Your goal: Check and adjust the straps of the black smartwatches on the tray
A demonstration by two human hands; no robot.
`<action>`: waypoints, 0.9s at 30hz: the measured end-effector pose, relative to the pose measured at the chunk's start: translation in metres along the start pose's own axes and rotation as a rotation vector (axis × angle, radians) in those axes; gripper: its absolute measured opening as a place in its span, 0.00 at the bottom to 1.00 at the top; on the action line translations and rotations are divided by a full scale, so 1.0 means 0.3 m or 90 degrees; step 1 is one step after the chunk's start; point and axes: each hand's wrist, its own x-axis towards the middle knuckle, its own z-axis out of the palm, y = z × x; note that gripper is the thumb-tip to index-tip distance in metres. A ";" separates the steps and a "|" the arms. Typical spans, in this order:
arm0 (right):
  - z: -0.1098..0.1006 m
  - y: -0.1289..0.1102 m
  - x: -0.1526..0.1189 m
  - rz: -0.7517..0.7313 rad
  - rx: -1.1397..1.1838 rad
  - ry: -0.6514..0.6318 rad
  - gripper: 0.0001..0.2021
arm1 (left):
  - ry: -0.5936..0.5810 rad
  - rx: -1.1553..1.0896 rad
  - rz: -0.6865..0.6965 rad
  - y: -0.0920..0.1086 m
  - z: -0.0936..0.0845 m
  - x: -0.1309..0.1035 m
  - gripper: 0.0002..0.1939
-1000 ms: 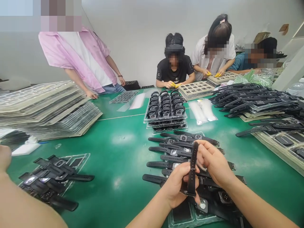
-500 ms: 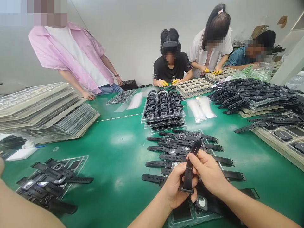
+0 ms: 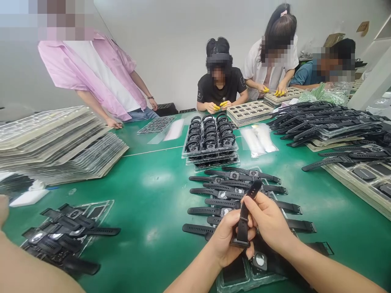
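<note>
A black smartwatch [image 3: 242,228] with its strap pointing up and away is between my two hands. My left hand [image 3: 224,236] is closed round the watch's lower part, fingers behind it. My right hand [image 3: 269,217] pinches the strap higher up, thumb on top. Beneath and beyond both hands, several black watches [image 3: 224,194] lie with straps spread over a clear plastic tray [image 3: 265,280]. One watch with a round shiny back [image 3: 259,260] rests just below my hands.
Clear trays of looped watches [image 3: 210,140] stand ahead. Tray stacks [image 3: 61,142] rise at left; more watches [image 3: 330,122] are piled right. A forearm [image 3: 27,264] reaches in at lower left near another watch pile [image 3: 67,236]. Several people are across the green table [image 3: 146,183].
The held watch has tilted slightly, with my hands in nearly the same place. Across the table, the black-shirted person's yellow-tipped fingers have come closer together.
</note>
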 end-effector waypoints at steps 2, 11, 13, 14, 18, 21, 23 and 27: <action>-0.001 0.002 0.003 -0.002 0.003 -0.005 0.22 | 0.006 0.012 0.007 -0.005 0.000 0.000 0.20; -0.029 0.005 0.014 -0.127 -0.032 -0.038 0.18 | 0.215 0.503 0.241 0.031 0.021 -0.025 0.11; -0.036 0.007 0.015 -0.154 -0.075 -0.029 0.16 | 0.245 0.699 0.352 0.054 0.024 -0.031 0.07; -0.037 0.008 0.015 -0.141 -0.088 -0.034 0.16 | 0.244 0.768 0.395 0.061 0.023 -0.033 0.07; -0.027 0.020 0.012 -0.048 -0.034 -0.067 0.19 | 0.232 0.913 0.522 0.056 0.004 -0.036 0.08; -0.016 0.029 0.010 -0.024 0.047 -0.056 0.23 | 0.224 0.911 0.599 0.038 -0.015 -0.034 0.18; -0.014 0.033 0.008 -0.019 0.075 -0.054 0.24 | 0.191 0.886 0.673 0.033 -0.024 -0.030 0.23; -0.017 0.035 0.006 -0.017 0.101 -0.056 0.24 | 0.116 0.888 0.753 0.044 -0.018 -0.023 0.14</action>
